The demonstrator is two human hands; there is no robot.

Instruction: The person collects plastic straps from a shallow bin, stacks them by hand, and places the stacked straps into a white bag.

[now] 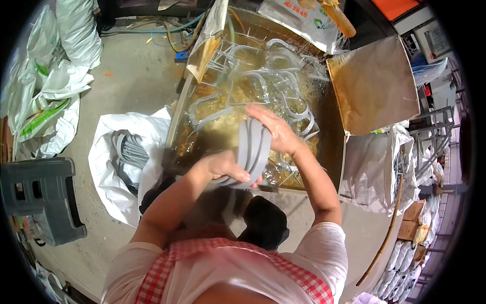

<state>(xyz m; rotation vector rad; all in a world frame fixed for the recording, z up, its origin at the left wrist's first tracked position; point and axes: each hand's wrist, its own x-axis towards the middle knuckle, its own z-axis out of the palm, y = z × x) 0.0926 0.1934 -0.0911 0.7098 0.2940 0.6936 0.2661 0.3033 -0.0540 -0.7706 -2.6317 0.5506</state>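
Note:
A bundle of several curved grey plastic strips [257,147] is between my two hands, above the near edge of a water tank [336,167]. My left hand [225,166] grips its lower end, thumb across the strips. My right hand [276,130] is laid along its upper right side, fingers over the top end. In the tank's yellowish, rippling water lie many similar bent strips [253,83], some poking above the surface. To the left of the tank stands an open white sack [109,147] with grey strips [132,152] inside.
A grey plastic stool [40,187] and stuffed white sacks [76,30] are at the left. A brownish board [377,83] leans at the tank's right side, above another white sack [372,167]. A long stick [387,230] slants at the right. Water splashes at the far right corner.

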